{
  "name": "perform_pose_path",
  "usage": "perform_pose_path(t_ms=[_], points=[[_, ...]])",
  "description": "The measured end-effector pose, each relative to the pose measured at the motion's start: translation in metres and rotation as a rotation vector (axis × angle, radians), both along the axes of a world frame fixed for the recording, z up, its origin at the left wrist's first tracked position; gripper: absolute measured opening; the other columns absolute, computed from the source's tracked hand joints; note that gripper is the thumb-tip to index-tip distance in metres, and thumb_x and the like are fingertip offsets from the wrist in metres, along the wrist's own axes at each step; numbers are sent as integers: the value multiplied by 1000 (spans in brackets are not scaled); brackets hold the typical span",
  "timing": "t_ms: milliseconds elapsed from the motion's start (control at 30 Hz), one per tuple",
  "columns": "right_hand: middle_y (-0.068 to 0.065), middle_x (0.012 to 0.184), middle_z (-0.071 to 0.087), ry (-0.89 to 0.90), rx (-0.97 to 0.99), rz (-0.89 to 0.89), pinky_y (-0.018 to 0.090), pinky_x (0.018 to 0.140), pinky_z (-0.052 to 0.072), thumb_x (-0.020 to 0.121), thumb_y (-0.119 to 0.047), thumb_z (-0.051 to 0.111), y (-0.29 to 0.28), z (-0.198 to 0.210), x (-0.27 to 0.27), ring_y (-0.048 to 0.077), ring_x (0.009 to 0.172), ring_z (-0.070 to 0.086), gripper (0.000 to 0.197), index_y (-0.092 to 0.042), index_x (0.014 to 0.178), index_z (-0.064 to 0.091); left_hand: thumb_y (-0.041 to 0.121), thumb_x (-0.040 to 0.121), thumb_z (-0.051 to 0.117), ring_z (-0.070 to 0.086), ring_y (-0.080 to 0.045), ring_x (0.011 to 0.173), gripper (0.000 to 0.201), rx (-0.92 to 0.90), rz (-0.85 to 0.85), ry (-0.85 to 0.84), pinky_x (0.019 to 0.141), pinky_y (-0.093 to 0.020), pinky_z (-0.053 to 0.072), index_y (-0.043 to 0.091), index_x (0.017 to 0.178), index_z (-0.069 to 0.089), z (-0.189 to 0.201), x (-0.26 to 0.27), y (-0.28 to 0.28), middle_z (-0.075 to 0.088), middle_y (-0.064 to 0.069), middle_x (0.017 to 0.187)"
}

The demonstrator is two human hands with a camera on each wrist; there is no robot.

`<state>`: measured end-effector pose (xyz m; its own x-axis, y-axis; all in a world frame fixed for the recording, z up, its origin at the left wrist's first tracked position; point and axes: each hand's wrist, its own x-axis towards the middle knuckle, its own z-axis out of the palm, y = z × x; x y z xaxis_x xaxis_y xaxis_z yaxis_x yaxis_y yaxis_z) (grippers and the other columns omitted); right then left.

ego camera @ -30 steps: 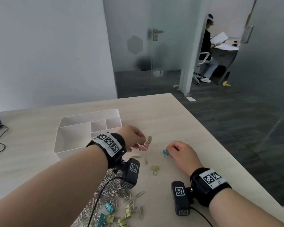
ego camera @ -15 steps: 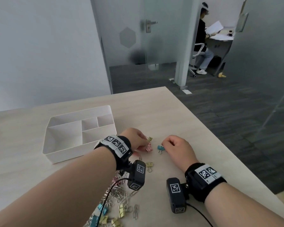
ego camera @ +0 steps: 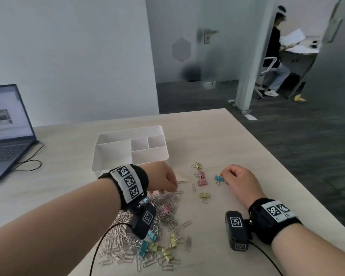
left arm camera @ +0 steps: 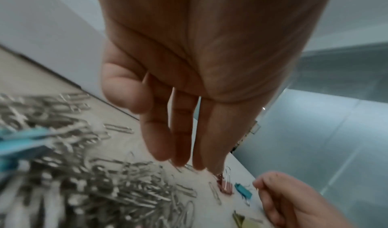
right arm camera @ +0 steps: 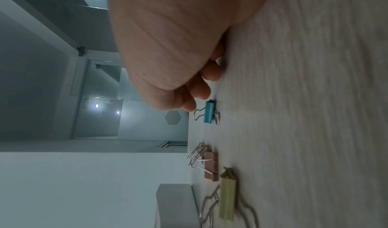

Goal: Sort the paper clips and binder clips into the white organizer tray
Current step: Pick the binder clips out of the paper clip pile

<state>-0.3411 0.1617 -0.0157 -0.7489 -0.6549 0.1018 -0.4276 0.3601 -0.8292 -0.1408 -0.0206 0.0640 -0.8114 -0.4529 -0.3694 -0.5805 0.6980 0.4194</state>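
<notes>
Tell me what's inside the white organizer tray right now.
The white organizer tray shows bare white compartments, with no clips visible. The left hand and wrist cover its near wall, so that edge can't be checked.

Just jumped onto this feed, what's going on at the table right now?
A person is sorting clips at a table. The left hand reaches with straight fingers onto the far edge of the paper clip pile and holds nothing. The right hand rests on the table, fingers curled, beside a blue binder clip; no grip on it shows. Pink binder clips and yellow binder clips lie loose between the hands. The white organizer tray looks empty in the head view.
</notes>
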Motion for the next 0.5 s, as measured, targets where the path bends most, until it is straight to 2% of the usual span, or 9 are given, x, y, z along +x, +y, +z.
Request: perform_pose_path(t_ms=[100, 167, 267, 300, 400, 500], points=[[-11, 63, 64, 1, -10, -1, 34, 68, 49, 89, -27, 61, 2, 1, 1, 17, 70, 62, 23, -27, 67, 65, 37, 85, 74, 70, -3, 80, 17, -54, -123, -83, 72, -25, 59, 33, 101, 78, 7, 6, 5, 76, 15, 91], [-10, 62, 64, -5, -18, 4, 33, 66, 48, 90, -27, 61, 3, 1, 1, 16, 67, 60, 24, -29, 66, 65, 38, 83, 75, 68, 0, 83, 19, -103, -189, -118, 79, -24, 56, 36, 101, 77, 10, 7, 9, 75, 19, 95], [-11, 59, 60, -18, -32, 32, 32, 63, 44, 91, -26, 61, 4, 1, 2, 13, 62, 55, 27, -31, 65, 64, 37, 78, 81, 65, 4, 64, 23, -26, -207, -166, 63, -21, 56, 34, 100, 77, 14, 9, 13, 74, 20, 94], [-12, 58, 60, -22, -36, 39, 32, 63, 43, 92, -25, 61, 4, 1, 2, 12, 62, 54, 28, -31, 65, 64, 40, 75, 83, 67, 1, 65, 24, -13, -216, -190, 61, -22, 55, 35, 97, 76, 15, 10, 13, 73, 20, 93], [-11, 59, 60, -33, -37, 44, 32, 64, 44, 92, -25, 61, 4, 1, 2, 12, 62, 54, 28, -31, 65, 65, 43, 70, 85, 75, -18, 81, 24, -53, -254, -270, 70, -29, 60, 34, 89, 73, 13, 13, 11, 73, 18, 89], [-8, 61, 61, -31, -32, 43, 32, 64, 45, 91, -25, 61, 4, 0, 2, 13, 63, 55, 26, -30, 66, 65, 32, 75, 83, 76, -20, 79, 18, -82, -274, -286, 69, -30, 60, 28, 90, 74, 9, 14, 12, 73, 16, 87]])
